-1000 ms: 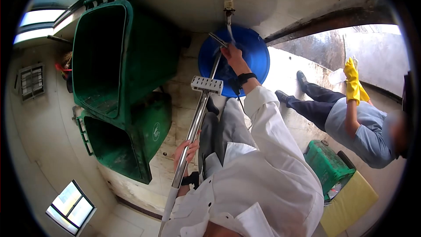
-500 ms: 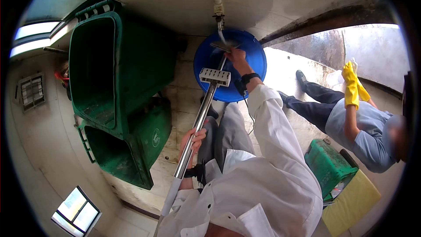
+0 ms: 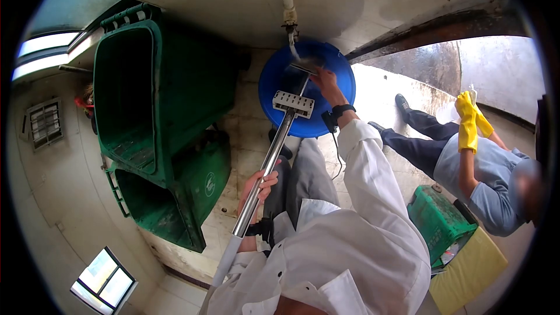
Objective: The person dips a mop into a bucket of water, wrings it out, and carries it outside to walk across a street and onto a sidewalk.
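Lengthwise, the squeeze mop [image 3: 280,134] slants from the person's lower left up over the blue tub [image 3: 345,96], its flat head [image 3: 304,69] within the tub's outline just below the tap [image 3: 291,25]. The left hand [image 3: 261,188] wraps the steel pole [image 3: 248,209]; the right hand [image 3: 326,86], nearer, meets the head, whether pinching or merely touching I cannot tell. Green wheelie bins [image 3: 195,87] flank the left; pale floor [image 3: 374,90] stretches rightward.
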Demonstrator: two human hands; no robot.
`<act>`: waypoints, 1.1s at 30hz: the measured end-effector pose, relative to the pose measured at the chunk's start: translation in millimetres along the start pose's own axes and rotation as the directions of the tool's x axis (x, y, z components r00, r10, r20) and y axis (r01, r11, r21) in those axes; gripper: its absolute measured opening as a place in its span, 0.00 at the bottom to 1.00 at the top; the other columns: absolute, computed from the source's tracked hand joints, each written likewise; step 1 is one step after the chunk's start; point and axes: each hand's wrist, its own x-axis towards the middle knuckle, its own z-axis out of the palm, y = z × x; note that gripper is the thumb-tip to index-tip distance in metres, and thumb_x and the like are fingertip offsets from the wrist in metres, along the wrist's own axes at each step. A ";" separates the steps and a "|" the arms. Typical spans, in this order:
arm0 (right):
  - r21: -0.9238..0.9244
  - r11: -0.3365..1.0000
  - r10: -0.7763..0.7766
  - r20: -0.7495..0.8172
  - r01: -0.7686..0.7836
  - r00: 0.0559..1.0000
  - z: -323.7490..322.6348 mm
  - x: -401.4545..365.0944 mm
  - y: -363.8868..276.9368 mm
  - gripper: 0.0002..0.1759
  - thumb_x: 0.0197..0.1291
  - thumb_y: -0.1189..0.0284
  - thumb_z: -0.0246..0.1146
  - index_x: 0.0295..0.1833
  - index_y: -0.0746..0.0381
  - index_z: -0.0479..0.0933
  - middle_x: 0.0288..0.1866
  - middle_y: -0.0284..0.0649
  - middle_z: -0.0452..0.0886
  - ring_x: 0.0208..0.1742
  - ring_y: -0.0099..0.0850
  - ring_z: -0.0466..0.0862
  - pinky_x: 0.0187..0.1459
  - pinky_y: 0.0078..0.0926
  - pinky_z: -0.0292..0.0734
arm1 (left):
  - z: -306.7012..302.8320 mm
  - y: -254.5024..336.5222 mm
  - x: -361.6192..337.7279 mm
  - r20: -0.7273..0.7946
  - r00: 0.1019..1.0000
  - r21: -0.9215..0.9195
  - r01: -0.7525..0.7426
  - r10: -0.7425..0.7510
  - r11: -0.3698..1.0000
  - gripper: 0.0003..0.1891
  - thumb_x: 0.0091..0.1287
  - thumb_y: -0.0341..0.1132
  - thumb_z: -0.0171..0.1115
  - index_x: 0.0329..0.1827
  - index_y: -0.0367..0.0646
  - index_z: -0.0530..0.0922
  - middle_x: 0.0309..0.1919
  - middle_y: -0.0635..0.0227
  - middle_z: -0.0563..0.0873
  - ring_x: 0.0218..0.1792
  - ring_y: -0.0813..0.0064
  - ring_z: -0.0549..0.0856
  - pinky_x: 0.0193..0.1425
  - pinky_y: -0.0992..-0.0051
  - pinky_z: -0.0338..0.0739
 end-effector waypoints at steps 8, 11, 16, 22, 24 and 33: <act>-0.100 0.995 0.013 0.089 -0.004 0.996 24.5 1.3 9.6 0.11 0.62 0.72 0.60 0.39 0.72 0.76 0.35 0.45 0.81 0.29 0.36 0.85 0.36 0.28 0.86 | -4.3 0.9 -11.8 0.027 0.997 -0.005 -0.066 0.066 0.998 0.27 0.72 0.29 0.44 0.71 0.31 0.48 0.30 0.65 0.64 0.23 0.81 0.67 0.15 0.81 0.72; -0.106 0.994 0.029 0.110 -0.017 0.994 32.4 -4.1 10.2 0.12 0.62 0.71 0.60 0.39 0.73 0.75 0.35 0.45 0.81 0.30 0.36 0.85 0.36 0.29 0.86 | -1.2 -2.8 -20.5 0.039 0.994 -0.010 -0.102 0.103 0.995 0.27 0.72 0.29 0.45 0.70 0.31 0.49 0.30 0.65 0.64 0.24 0.81 0.68 0.15 0.81 0.71; -0.098 0.995 0.030 0.138 -0.016 0.990 39.8 -13.0 7.5 0.12 0.63 0.71 0.60 0.40 0.73 0.75 0.35 0.45 0.81 0.30 0.37 0.85 0.36 0.30 0.86 | 1.0 -6.1 -28.7 0.007 0.992 0.000 -0.125 0.125 0.992 0.27 0.71 0.29 0.45 0.70 0.30 0.48 0.29 0.66 0.64 0.24 0.81 0.68 0.14 0.81 0.71; -0.119 0.993 0.026 0.187 -0.003 0.982 25.4 -21.4 4.5 0.13 0.63 0.70 0.61 0.40 0.71 0.75 0.35 0.45 0.81 0.30 0.36 0.85 0.35 0.28 0.86 | -4.8 -4.3 -35.2 0.020 0.994 0.026 -0.107 0.106 0.994 0.27 0.72 0.29 0.44 0.70 0.30 0.49 0.29 0.65 0.64 0.24 0.81 0.68 0.14 0.81 0.72; -0.265 0.964 0.077 0.221 -0.016 0.972 21.0 -26.3 -3.0 0.14 0.63 0.66 0.60 0.40 0.69 0.77 0.33 0.43 0.81 0.30 0.36 0.85 0.34 0.28 0.85 | -7.1 -4.3 -39.0 0.017 0.995 0.038 -0.098 0.098 0.994 0.27 0.72 0.29 0.44 0.71 0.30 0.49 0.29 0.65 0.64 0.24 0.80 0.68 0.14 0.81 0.72; -0.682 0.069 -0.184 0.708 0.728 0.682 60.2 82.7 -45.2 0.17 0.51 0.59 0.57 0.31 0.63 0.81 0.35 0.51 0.83 0.40 0.53 0.81 0.45 0.44 0.78 | -14.6 -6.9 -56.6 -0.034 0.990 0.077 -0.133 0.136 0.988 0.27 0.71 0.29 0.44 0.71 0.31 0.50 0.28 0.66 0.65 0.23 0.81 0.69 0.14 0.82 0.72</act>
